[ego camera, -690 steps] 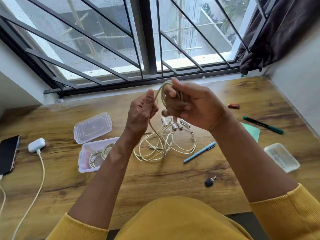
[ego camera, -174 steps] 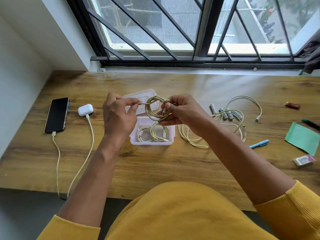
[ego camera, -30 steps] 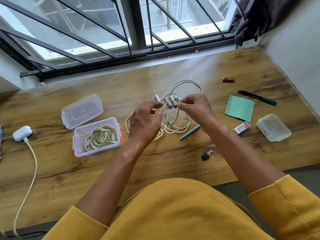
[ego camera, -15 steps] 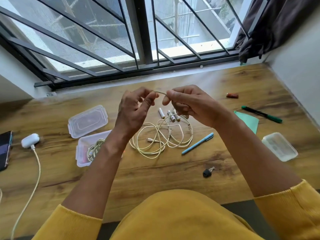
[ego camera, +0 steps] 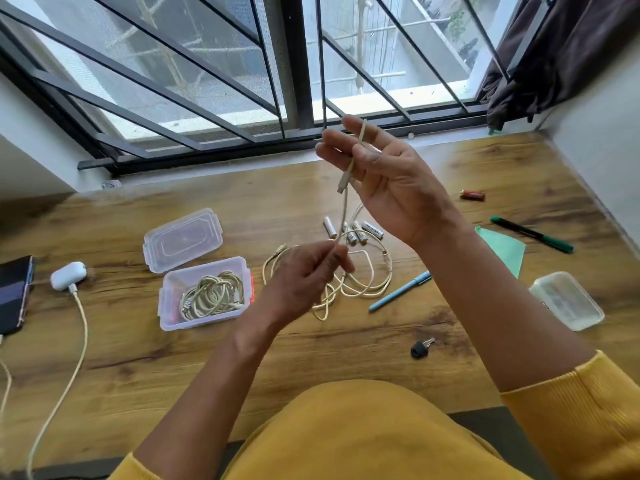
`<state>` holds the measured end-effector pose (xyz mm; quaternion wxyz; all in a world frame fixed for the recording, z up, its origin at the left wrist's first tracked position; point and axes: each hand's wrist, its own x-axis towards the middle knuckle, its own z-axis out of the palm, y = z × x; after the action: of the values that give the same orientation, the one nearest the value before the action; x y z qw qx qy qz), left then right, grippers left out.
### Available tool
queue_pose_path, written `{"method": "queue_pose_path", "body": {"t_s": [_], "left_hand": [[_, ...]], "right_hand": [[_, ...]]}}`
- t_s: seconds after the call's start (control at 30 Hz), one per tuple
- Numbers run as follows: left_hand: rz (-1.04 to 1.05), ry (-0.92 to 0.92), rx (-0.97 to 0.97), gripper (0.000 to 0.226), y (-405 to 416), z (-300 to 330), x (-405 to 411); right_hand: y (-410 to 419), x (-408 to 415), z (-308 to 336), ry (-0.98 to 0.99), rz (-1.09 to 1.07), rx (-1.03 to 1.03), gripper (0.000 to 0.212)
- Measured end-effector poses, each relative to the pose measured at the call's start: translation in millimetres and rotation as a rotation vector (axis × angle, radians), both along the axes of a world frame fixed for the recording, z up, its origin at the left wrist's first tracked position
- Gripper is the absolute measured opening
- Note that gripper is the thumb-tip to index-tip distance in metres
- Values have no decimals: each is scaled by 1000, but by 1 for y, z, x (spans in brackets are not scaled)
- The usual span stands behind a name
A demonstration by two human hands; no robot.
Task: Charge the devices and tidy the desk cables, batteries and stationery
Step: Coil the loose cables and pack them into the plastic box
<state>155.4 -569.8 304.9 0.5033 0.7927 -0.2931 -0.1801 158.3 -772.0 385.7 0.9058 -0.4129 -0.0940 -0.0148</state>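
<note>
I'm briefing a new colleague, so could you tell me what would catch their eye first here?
Mid-frame, the raised right hand and lower left hand stretch a cream cable above the wooden desk. Left of them sits an open clear box holding coiled cables.

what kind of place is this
Probably a home desk by a window: a wooden desk set against a barred window with a dark curtain, and a phone, pens and batteries lying on it.
</note>
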Motion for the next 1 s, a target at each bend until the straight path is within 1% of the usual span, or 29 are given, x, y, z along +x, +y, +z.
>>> {"method": "queue_pose_path", "body": {"t_s": [0.07, 0.1, 0.17, 0.27, 0.3, 0.37, 0.47, 0.53, 0.57, 0.67, 0.7, 0.8, 0.9, 1.0], "left_hand": [[-106, 33, 23, 44, -3, 2, -12], [-141, 38, 28, 44, -4, 5, -15], [-167, 28, 16, 41, -4, 16, -14], [-131, -16, -92, 46, -2, 37, 0], [-96, -28, -125, 49, 0, 45, 7], [-21, -70, -155, 53, 7, 56, 25], [52, -165, -135, 54, 16, 69, 44], [79, -224, -115, 50, 20, 72, 51], [94, -243, -102, 48, 21, 74, 53], [163, -283, -92, 50, 25, 75, 59], [191, -288, -100, 51, 26, 74, 61], [267, -284, -131, 53, 30, 70, 65], [290, -246, -161, 59, 29, 62, 63], [288, -191, -175, 61, 23, 53, 52]], "right_hand": [[3, 2, -4, 21, -81, -111, 49], [5, 3, -8, 33, -120, -203, 48], [9, 1, -16, 38, -182, -450, 45], [17, -3, -27, 35, -223, -858, 44], [19, -6, -29, 40, -216, -944, 44], [21, -10, -32, 52, -160, -999, 42], [20, -16, -31, 60, -79, -1007, 36], [18, -19, -27, 61, 2, -953, 28], [17, -21, -24, 71, 52, -915, 27], [13, -27, -18, 122, 224, -836, 54], [10, -28, -16, 120, 290, -801, 54], [5, -33, -9, 94, 447, -635, 40], [2, -34, 1, 62, 475, -410, 34], [5, -31, 7, -15, 402, -272, 35]]}}
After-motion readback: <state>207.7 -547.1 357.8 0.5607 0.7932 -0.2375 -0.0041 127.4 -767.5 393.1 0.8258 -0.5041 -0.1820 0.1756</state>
